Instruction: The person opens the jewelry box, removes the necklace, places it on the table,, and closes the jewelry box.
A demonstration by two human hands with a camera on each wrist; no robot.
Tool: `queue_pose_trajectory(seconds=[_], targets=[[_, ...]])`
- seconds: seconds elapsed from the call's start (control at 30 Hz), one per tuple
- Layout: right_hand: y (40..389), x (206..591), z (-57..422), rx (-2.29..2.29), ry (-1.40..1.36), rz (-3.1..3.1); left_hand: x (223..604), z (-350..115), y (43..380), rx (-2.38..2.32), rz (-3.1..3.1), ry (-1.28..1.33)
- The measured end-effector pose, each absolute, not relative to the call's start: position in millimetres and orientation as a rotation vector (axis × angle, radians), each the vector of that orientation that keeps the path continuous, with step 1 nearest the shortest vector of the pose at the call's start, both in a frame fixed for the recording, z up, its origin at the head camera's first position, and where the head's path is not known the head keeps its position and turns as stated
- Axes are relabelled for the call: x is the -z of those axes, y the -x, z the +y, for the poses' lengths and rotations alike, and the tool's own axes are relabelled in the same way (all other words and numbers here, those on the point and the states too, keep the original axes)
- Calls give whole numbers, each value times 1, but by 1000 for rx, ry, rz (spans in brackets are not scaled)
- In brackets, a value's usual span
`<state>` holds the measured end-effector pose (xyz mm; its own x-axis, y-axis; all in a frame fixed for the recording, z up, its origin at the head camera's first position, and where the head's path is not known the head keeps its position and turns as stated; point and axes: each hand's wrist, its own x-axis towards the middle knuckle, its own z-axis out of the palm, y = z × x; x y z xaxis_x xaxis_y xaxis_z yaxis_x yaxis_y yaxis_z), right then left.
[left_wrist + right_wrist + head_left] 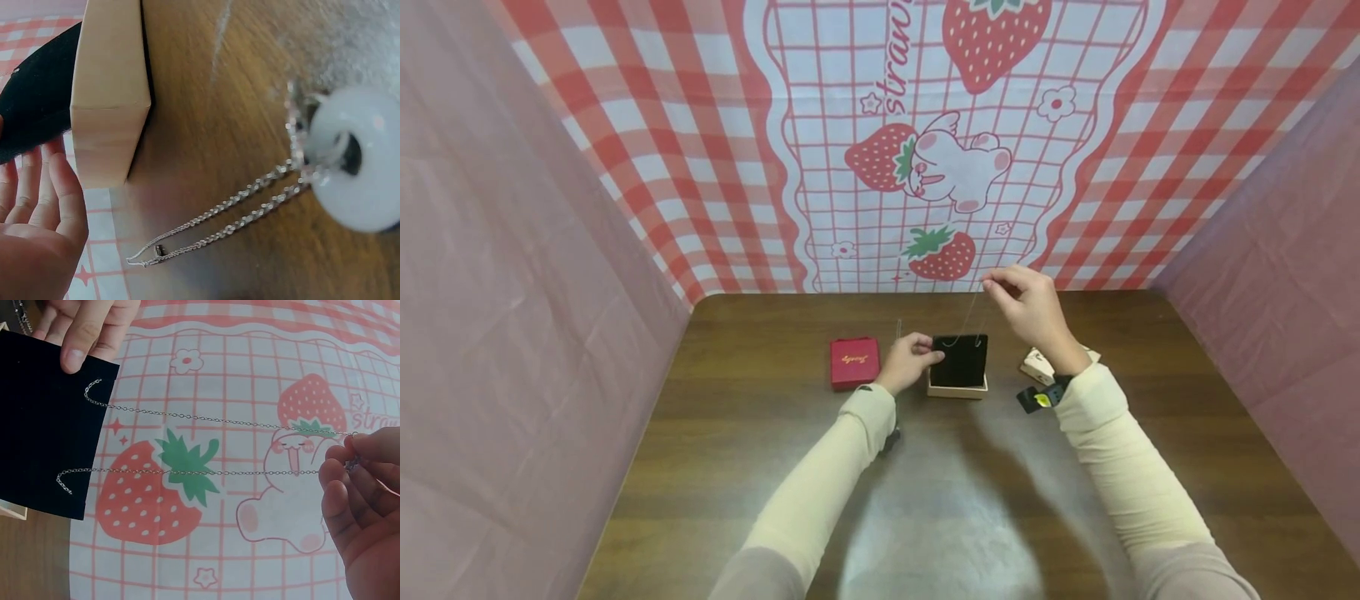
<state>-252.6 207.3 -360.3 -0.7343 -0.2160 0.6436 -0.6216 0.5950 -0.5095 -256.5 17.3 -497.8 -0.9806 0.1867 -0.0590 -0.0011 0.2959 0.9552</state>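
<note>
My left hand [907, 363] pinches the edge of a black velvet jewelry card [959, 361], thumb on its front and fingers behind. The card stands tilted up out of a small beige box [957, 392]. My right hand [1030, 310], raised above and to the right of the card, pinches a thin silver necklace chain [219, 419] between thumb and fingertips. Two strands of it run taut from the card's slots to those fingers in the right wrist view. A second silver necklace with a white ring pendant [331, 187] lies on the table near the left hand.
Left of the left hand sits a red jewelry box [854, 362] with gold lettering. A cream patterned item [1037, 366] lies partly behind the right wrist. The wooden table [737, 467] meets a strawberry-print cloth [820, 208] at the back, with pink curtains on both sides.
</note>
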Motion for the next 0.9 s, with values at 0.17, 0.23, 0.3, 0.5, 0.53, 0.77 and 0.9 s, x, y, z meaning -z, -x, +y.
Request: queue_pose_trajectory(seconds=[0.17,0.23,0.3,0.5,0.53,0.77,0.9], targets=[[250,353,207,-1037,-661,-2268,496,17,256,-1838,2380,-179],[249,351,208,-1054,-660,-2247,494,17,256,-1862,2374,-175],[248,349,209,-1072,-658,-2224,493,16,255,-1873,2368,-166],[246,344,212,-1084,-640,-2198,494,12,251,-1866,2340,-119],[245,344,212,-1081,-639,-2199,494,11,251,-1866,2335,-109],[247,345,211,-1087,-636,-2200,496,9,250,-1876,2309,-72],[248,345,210,-1103,-651,-2180,496,7,247,-1866,2315,-79]])
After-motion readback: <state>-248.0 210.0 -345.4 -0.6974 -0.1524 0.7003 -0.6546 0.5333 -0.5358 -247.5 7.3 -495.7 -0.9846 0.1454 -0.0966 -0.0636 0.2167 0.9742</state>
